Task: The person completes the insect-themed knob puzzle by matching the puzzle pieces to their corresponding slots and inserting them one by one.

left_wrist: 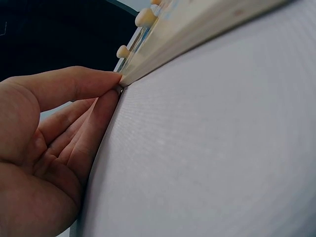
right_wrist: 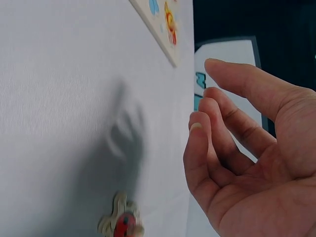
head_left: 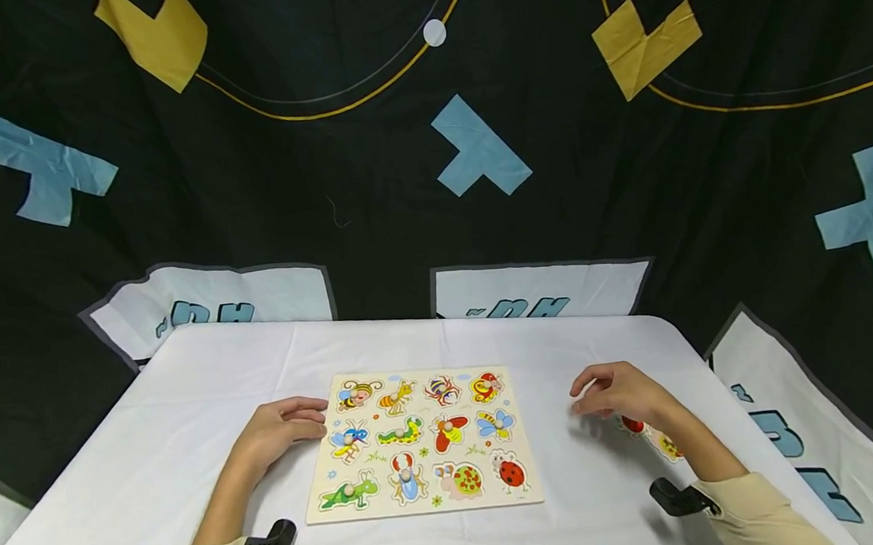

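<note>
A wooden peg puzzle board (head_left: 534, 493) with colourful insect pictures lies flat on the white table. Wooden knobs stand on several pieces, among them the green grasshopper (head_left: 361, 488) and the blue beetle (head_left: 407, 484). My left hand (head_left: 272, 432) is at the board's left edge; in the left wrist view, thumb and fingertips pinch that edge. To the right of the board my right hand (head_left: 616, 391) hovers over the table, fingers loosely bent, nothing between them. A red ladybug piece (right_wrist: 122, 226) lies under it. Near my right forearm lies a yellow-and-red piece (head_left: 666, 448), partly covered by the arm.
White cloth covers the table (head_left: 594, 513). A black curtain (head_left: 374, 226) with blue and gold shapes hangs behind it. White panels (head_left: 542, 283) with blue lettering stand along the far edge and the right side. Both wrists wear black cameras (head_left: 675, 498).
</note>
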`<state>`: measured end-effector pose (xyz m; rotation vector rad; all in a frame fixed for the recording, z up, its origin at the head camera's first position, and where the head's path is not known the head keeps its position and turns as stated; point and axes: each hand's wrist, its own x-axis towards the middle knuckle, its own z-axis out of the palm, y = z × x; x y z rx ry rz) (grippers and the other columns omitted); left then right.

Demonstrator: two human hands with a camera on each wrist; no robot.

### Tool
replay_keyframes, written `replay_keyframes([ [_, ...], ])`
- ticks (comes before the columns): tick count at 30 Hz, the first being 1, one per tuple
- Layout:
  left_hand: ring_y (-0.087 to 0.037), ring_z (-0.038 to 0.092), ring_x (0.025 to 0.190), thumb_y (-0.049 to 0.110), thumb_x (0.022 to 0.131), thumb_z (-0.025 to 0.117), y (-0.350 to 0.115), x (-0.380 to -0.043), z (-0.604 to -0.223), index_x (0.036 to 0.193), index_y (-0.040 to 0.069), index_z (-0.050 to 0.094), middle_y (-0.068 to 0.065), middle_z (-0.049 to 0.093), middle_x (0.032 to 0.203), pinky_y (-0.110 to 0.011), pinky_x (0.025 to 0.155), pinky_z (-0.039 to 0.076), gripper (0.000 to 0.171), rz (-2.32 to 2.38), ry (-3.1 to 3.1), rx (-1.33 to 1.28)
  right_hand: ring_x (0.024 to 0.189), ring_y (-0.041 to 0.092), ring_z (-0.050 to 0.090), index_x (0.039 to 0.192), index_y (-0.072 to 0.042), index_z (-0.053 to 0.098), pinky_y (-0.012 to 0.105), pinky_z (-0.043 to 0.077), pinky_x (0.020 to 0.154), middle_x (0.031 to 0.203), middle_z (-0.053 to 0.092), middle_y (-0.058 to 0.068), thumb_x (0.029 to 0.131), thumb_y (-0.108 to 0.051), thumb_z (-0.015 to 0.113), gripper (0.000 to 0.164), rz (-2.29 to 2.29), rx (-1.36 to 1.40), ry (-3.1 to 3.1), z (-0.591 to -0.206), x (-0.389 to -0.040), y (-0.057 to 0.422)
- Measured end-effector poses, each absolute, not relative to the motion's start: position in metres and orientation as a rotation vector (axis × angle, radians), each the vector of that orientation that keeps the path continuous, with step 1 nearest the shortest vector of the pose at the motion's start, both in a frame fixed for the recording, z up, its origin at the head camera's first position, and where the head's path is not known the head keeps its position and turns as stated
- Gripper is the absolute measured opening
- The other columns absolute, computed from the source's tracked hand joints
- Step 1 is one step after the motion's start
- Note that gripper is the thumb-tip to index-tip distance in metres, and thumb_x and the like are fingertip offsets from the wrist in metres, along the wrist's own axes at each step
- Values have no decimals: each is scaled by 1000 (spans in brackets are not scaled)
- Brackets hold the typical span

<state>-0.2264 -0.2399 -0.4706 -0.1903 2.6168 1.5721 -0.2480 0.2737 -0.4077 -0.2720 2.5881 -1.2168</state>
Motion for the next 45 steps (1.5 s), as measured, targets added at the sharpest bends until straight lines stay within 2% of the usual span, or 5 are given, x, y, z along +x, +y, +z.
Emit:
replay_keyframes([
  [7, -12, 63, 92, 19, 72, 80, -240, -226, -469, 120, 9, 65, -3, 71, 98, -26, 80, 45, 51, 1613, 2581, -189, 69, 25, 55, 104, -1, 65, 39, 47, 62, 75, 62, 13, 76, -23, 78, 37, -1229, -203, 2559, -406, -248, 297],
  [14, -12, 64, 90, 17, 71, 80, -239, -225, -467, 119, 8, 65, -5, 71, 97, -25, 79, 45, 51, 1638, 2563, -190, 76, 27, 59, 105, -1, 64, 39, 48, 71, 83, 67, 15, 79, -23, 76, 35, -1218, -137, 2565, -407, -245, 317],
  [27, -12, 63, 91, 17, 72, 80, -239, -226, -469, 120, 8, 65, -4, 71, 98, -25, 79, 45, 51, 1633, 2564, -194, 77, 24, 60, 103, -4, 65, 36, 48, 69, 85, 69, 11, 81, -26, 73, 32, -1160, -61, 2616, -416, -235, 347],
  [38, -13, 63, 93, 20, 72, 79, -239, -226, -471, 118, 11, 66, -2, 72, 96, -35, 89, 39, 48, 1577, 2618, -186, 79, 20, 58, 101, -5, 66, 34, 48, 69, 86, 67, 5, 79, -30, 75, 35, -1088, 95, 2630, -425, -229, 373],
  [45, -13, 63, 92, 19, 73, 79, -240, -227, -472, 118, 12, 66, -1, 72, 95, -31, 86, 41, 47, 1582, 2616, -194, 80, 20, 57, 98, -5, 68, 34, 47, 68, 90, 67, 4, 78, -31, 76, 33, -1072, 148, 2614, -430, -224, 381],
])
